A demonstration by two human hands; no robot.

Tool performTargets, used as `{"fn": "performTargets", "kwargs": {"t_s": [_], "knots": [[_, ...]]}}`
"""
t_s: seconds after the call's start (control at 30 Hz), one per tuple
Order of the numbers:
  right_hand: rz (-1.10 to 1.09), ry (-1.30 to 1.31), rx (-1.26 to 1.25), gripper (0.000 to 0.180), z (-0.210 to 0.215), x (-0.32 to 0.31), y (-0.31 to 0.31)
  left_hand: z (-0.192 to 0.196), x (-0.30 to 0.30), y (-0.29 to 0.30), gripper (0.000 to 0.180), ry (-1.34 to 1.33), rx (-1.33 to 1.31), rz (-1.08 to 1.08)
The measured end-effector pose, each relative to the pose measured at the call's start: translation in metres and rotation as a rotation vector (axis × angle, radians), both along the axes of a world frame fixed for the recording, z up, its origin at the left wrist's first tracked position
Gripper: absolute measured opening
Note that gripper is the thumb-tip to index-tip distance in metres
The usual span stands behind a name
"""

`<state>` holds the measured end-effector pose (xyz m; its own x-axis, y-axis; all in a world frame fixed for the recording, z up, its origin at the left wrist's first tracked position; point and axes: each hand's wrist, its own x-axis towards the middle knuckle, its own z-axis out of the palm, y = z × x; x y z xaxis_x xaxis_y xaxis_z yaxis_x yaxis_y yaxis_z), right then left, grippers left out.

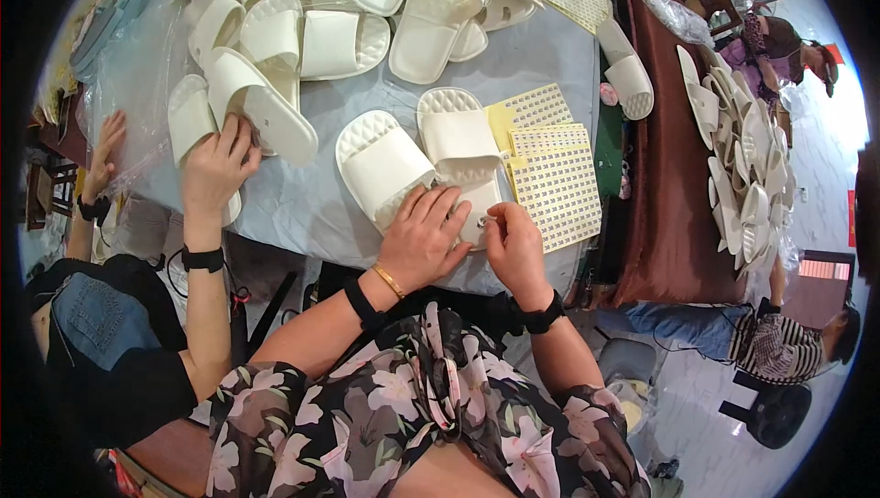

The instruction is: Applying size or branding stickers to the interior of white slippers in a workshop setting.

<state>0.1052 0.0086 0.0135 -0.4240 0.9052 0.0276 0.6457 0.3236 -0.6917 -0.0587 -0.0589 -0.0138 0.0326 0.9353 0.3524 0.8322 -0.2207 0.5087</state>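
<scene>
While the left hand [423, 239] lies flat, fingers spread, pinning the cream foam slide sandal [463, 160] to the grey cloth-covered surface [312, 204], the right hand [515, 243] pinches a small sticker at its heel end, apparently steadied for pressing on. Yellow sticker sheets [555, 182] lie just right, within reach; its twin sandal [382, 165] sits alongside.

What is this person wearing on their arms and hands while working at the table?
Both forearms are bare. The left hand has a black band strapped on the forearm and a thin gold bangle nearer the wrist. The right hand has a black band at the wrist. Higher up, loose short sleeves in dark fabric carry a pink and cream flower print. No gloves or rings are visible.
</scene>
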Motion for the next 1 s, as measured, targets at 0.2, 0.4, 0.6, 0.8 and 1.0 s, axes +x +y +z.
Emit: {"fn": "performTargets", "kwargs": {"t_s": [0.2, 0.4, 0.6, 0.8, 1.0], "knots": [[0.094, -0.110, 0.019, 0.007, -0.002, 0.003, 0.002, -0.003, 0.000, 0.001, 0.053, 0.009, -0.002, 0.004], [0.107, -0.052, 0.037, 0.006, 0.002, 0.006, -0.001, -0.002, -0.001, 0.000, 0.053, 0.000, -0.012, 0.003], [0.075, -0.117, 0.075, 0.006, -0.002, 0.001, -0.002, -0.002, -0.001, 0.001, 0.053, 0.005, -0.015, -0.001], [-0.063, -0.048, -0.038, 0.012, -0.005, -0.002, 0.002, -0.003, -0.001, 0.001, 0.053, 0.009, -0.012, 0.002], [-0.044, -0.067, -0.173, 0.012, -0.005, -0.001, 0.017, -0.002, 0.000, 0.001, 0.053, 0.003, 0.004, 0.001]]}}
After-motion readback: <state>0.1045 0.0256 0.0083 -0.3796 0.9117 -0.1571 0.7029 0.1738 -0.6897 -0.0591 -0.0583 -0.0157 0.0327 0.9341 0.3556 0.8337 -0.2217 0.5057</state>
